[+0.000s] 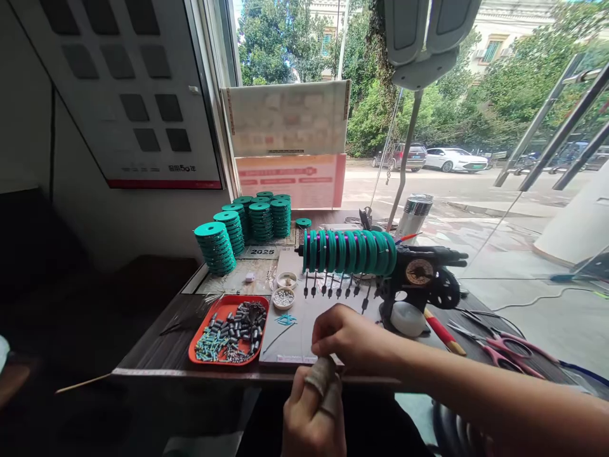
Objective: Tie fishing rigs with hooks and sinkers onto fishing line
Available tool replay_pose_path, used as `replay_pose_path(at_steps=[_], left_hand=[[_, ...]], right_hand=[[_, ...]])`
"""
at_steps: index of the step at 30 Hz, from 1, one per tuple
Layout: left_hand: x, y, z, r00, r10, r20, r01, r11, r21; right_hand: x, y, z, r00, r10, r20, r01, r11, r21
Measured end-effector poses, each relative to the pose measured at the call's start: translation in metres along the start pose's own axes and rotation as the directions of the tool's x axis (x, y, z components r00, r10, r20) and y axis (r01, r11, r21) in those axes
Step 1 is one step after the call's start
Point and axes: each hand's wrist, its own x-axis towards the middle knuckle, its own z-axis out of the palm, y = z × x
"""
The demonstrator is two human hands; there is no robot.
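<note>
My left hand [314,406], with wrappings on its fingers, is closed below the table's front edge; what it grips is too small to make out. Just above it, my right hand [335,333] is pinched, its fingertips close to the wrapped fingers, and anything between them is hidden. Both hands are in front of a pale board [276,352]. Behind them stands a black winding device [404,273] carrying a row of green spools [349,252], with small dark pieces [339,292] hanging below. On the board lie small blue pieces [285,319] and a thin dark strand [279,338].
A red tray [191,352] of weights and small parts sits left of the board. White cups [284,298] are beside it. Stacked green spools [215,249] stand at the back left. Pink-handled scissors [507,349], a red-and-yellow tool [442,331] and a silver cylinder [415,216] are at the right.
</note>
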Motion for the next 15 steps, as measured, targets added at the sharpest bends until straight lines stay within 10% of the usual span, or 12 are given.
replay_pose_path(at_steps=[2,4,5,8,10,12,15], left_hand=[[0.005,0.001,-0.003,0.996,0.018,0.087,-0.02,1.0,0.014],[0.012,0.006,-0.004,0.957,-0.253,0.143,0.272,0.952,-0.137],[0.016,0.009,-0.004,0.873,-0.439,0.215,0.484,0.836,-0.26],[0.027,0.016,-0.005,0.348,-0.708,0.614,0.878,0.016,-0.479],[0.031,0.017,-0.006,0.087,-0.592,0.802,0.806,-0.431,-0.405],[0.032,0.016,-0.005,0.005,-0.496,0.868,0.733,-0.588,-0.34],[0.031,0.017,-0.002,0.0,-0.439,0.898,0.718,-0.625,-0.306]], right_hand=[[-0.002,-0.003,-0.001,1.0,-0.003,0.004,0.003,0.997,-0.081],[-0.015,-0.003,-0.003,0.997,-0.063,-0.049,0.053,0.981,-0.185],[-0.026,0.0,-0.004,0.991,-0.097,-0.093,0.073,0.97,-0.233],[-0.06,0.024,-0.004,0.915,-0.344,-0.211,0.226,0.87,-0.438],[-0.078,0.048,0.0,0.624,-0.777,-0.08,0.488,0.468,-0.737],[-0.086,0.068,0.005,0.448,-0.892,0.062,0.515,0.201,-0.833],[-0.081,0.085,0.014,0.366,-0.917,0.158,0.512,0.056,-0.857]])
